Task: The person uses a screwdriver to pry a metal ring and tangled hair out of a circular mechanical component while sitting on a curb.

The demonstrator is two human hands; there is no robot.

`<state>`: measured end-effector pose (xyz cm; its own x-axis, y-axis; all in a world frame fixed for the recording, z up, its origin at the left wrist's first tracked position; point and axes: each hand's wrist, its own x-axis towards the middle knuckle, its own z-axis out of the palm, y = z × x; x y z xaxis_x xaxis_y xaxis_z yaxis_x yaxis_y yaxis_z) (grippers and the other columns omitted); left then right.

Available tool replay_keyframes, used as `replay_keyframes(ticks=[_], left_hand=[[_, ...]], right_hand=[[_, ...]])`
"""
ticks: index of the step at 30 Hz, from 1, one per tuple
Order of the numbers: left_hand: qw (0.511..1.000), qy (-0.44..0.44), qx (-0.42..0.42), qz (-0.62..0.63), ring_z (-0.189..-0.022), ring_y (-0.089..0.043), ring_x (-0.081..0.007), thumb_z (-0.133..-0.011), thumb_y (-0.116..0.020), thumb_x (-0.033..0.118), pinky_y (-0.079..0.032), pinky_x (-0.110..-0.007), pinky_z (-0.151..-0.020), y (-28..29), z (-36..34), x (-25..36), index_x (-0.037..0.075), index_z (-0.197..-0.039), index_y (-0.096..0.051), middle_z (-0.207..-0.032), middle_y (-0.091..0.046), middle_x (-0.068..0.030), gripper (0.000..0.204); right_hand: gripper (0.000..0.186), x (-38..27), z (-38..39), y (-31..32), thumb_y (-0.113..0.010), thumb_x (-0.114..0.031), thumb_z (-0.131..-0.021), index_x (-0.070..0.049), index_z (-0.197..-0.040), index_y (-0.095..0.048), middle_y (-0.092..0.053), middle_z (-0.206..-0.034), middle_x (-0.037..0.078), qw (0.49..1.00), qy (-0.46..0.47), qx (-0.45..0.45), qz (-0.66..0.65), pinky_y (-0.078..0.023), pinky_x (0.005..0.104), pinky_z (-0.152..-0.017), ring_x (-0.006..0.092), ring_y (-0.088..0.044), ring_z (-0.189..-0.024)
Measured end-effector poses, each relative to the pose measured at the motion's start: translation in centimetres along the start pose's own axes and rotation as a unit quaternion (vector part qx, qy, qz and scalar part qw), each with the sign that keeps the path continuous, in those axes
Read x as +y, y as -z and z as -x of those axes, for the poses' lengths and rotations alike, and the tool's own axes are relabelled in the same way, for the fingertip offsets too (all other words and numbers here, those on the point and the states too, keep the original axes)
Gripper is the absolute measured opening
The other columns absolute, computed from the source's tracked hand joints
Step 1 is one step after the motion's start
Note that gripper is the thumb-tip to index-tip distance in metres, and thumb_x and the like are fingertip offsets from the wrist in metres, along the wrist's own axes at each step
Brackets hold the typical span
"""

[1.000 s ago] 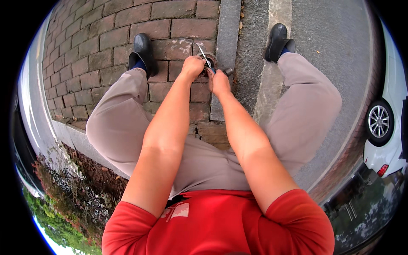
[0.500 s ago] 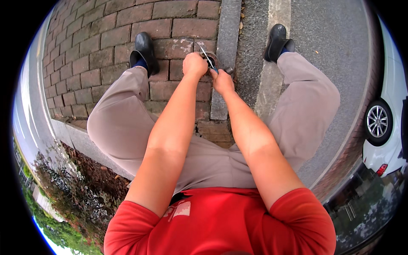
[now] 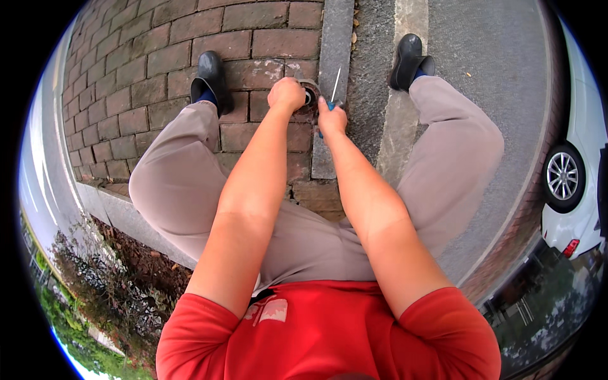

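Note:
My right hand (image 3: 332, 119) is closed around the blue handle of a screwdriver (image 3: 335, 85), whose thin metal shaft points away from me over the grey kerb. Close by on the left, my left hand (image 3: 287, 95) is curled closed at the left side of a round, rusty metal part (image 3: 310, 96). A dark round opening with a pale ring shows in that part. It sits low over the brick paving between my feet. The left fingertips are hidden behind the hand. A grey stub at the part's right side is mostly covered by my right hand.
My black shoes stand on either side, the left on brick paving (image 3: 183, 57), the right on a pale painted line (image 3: 399, 133). The kerb (image 3: 324, 158) runs between bricks and asphalt. A white car (image 3: 573, 190) stands far right; shrubs (image 3: 95, 272) grow lower left.
The screwdriver has come away from the round part's opening. Its tip has swung right and now points away from me. My left hand has stayed beside the part.

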<state>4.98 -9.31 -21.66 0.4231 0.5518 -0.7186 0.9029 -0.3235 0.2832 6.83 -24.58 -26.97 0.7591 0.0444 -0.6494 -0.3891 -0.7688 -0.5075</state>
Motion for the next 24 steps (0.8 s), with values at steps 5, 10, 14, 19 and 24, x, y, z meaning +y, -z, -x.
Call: replay_keyframes(ticks=[5,10,14,19,24], left_hand=[[0.994,0.003,-0.019,0.109,-0.101,-0.066,-0.0299,-0.081,-0.074,0.028,-0.051,-0.039,-0.086,-0.4,0.1,-0.9,0.008,-0.100,-0.073,-0.106,-0.070,-0.0142,0.028],[0.955,0.001,-0.050,0.292,-0.072,-0.057,-0.0161,-0.084,-0.073,0.013,-0.046,-0.032,-0.068,-0.7,-0.7,-2.6,-0.003,-0.092,-0.070,-0.080,-0.067,-0.0076,0.019],[0.938,-0.015,-0.070,0.338,-0.071,-0.055,-0.0151,-0.085,-0.072,0.013,-0.045,-0.031,-0.067,-0.9,-1.5,-4.0,-0.003,-0.090,-0.070,-0.079,-0.066,-0.0058,0.017],[0.944,-0.046,-0.064,0.320,-0.071,-0.055,-0.0141,-0.085,-0.071,0.012,-0.045,-0.031,-0.067,-1.0,-1.2,-3.6,-0.004,-0.088,-0.069,-0.078,-0.065,-0.0055,0.016],[0.962,-0.091,-0.031,0.254,-0.069,-0.055,-0.0140,-0.084,-0.070,0.011,-0.046,-0.031,-0.065,-1.4,-0.5,-3.6,-0.004,-0.088,-0.069,-0.075,-0.065,-0.0059,0.016]], right_hand=[[0.049,-0.6,-2.3,-0.6,-0.070,-0.042,-0.087,0.006,-0.094,-0.063,-0.065,-0.088,0.016,0.998,0.010,-0.021,0.057,-0.050,0.0383,-0.062,0.0231,-0.062,-0.070],[0.048,-3.2,-1.2,-0.6,-0.073,-0.037,-0.086,0.008,-0.099,-0.061,-0.065,-0.091,0.015,0.993,-0.070,-0.049,-0.079,-0.049,0.0375,-0.067,0.0201,-0.061,-0.077],[0.039,-5.5,-0.6,0.5,-0.074,-0.033,-0.087,0.003,-0.096,-0.062,-0.063,-0.087,0.012,0.957,-0.167,-0.128,-0.200,-0.049,0.0358,-0.052,0.0204,-0.059,-0.065],[0.037,-5.8,-1.7,0.7,-0.075,-0.032,-0.086,0.002,-0.093,-0.061,-0.063,-0.083,0.011,0.959,-0.173,-0.139,-0.175,-0.046,0.0353,-0.044,0.0201,-0.057,-0.060],[0.036,-5.2,-1.9,0.5,-0.076,-0.030,-0.085,0.002,-0.092,-0.061,-0.063,-0.081,0.011,0.965,-0.165,-0.126,-0.159,-0.045,0.0356,-0.044,0.0204,-0.057,-0.060]])
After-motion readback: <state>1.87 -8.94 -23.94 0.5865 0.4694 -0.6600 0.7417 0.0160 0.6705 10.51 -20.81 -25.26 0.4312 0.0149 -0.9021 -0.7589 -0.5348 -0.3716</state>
